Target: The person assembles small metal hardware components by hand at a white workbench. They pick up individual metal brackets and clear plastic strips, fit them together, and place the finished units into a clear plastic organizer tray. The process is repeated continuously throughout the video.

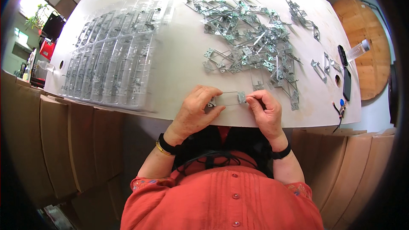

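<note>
Near the table's front edge, a metal bracket frame (241,97) with a small plate at each end and thin rods between spans my two hands. Its left end sits between the thumb and fingers of my left hand (192,111), which partly cover it. At the right end plate, my right hand (269,111) is closed in a pinch; whether a smaller part is in that pinch cannot be seen. Just beyond the hands lies a tangled pile of similar metal brackets (251,38). To the left, a clear plastic tray (128,105) holds rows of these brackets in long compartments.
On the right side lie a few loose brackets (318,70), a black phone (347,84), a clear bottle (358,50) and a small blue-tipped item (341,107). Cardboard boxes (51,136) flank me below the table. A round wooden board (362,47) stands beyond the right edge.
</note>
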A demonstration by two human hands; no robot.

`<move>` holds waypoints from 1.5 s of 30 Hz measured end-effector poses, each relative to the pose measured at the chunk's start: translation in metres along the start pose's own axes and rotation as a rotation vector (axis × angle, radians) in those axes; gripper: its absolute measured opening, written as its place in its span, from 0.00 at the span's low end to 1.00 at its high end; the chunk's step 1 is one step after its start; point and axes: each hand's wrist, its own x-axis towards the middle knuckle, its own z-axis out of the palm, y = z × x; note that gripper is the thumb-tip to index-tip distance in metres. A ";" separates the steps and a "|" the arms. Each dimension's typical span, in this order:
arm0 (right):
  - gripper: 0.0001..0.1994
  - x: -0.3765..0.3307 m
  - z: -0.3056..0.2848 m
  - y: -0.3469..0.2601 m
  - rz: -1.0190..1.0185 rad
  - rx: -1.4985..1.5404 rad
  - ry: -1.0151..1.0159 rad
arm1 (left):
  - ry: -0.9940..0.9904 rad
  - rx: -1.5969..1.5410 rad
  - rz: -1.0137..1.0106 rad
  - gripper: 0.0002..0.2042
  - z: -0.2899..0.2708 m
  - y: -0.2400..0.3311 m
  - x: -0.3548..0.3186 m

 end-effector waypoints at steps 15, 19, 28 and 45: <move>0.05 0.000 0.001 0.005 -0.004 0.013 0.005 | 0.010 -0.008 0.041 0.20 -0.001 -0.001 0.000; 0.05 0.002 0.000 -0.002 -0.024 0.010 -0.017 | 0.002 0.010 0.054 0.19 -0.001 -0.002 0.001; 0.05 0.004 -0.003 -0.002 -0.036 -0.015 -0.051 | -0.041 -0.029 -0.030 0.20 -0.002 -0.004 0.003; 0.04 0.006 -0.007 -0.007 -0.071 0.003 -0.135 | -0.016 -0.030 -0.109 0.21 -0.001 0.002 -0.001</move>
